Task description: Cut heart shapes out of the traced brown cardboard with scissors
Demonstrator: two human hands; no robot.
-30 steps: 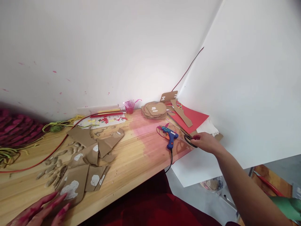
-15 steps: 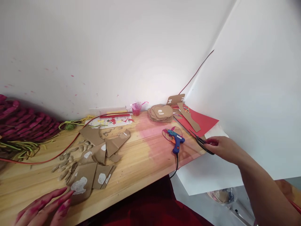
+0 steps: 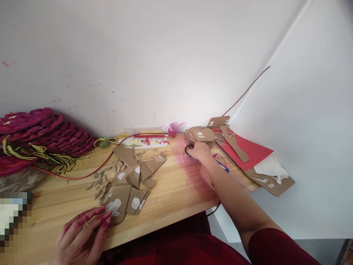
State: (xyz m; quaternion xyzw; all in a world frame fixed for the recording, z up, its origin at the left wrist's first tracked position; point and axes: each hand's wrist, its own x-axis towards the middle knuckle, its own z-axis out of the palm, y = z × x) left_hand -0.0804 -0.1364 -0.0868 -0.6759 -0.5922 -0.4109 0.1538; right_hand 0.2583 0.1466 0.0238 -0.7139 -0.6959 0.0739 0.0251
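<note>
My right hand [image 3: 199,151] is closed on black-handled scissors [image 3: 189,149], whose loop shows at its left, just in front of a stack of cut cardboard shapes [image 3: 202,135]. Most of the scissors is hidden by the hand. The blue glue gun [image 3: 224,167] lies partly covered by my right forearm. At the lower left, my left hand [image 3: 85,230] has its fingers spread, their pink-stained tips at the edge of a cardboard piece with white patches [image 3: 118,202]. Nothing shows in its grasp.
Peanuts [image 3: 103,180] lie left of the cardboard scraps. Pink coiled work [image 3: 63,134] fills the back left. A pink cup [image 3: 173,130] stands by the wall. Red paper [image 3: 249,149] and a white cloth [image 3: 270,168] lie at the right. A pixelated screen [image 3: 13,213] sits at the left.
My right hand has moved left with the scissors, from the table's right edge to the cardboard stack. The view has shifted left. My left hand stays by the cardboard piece.
</note>
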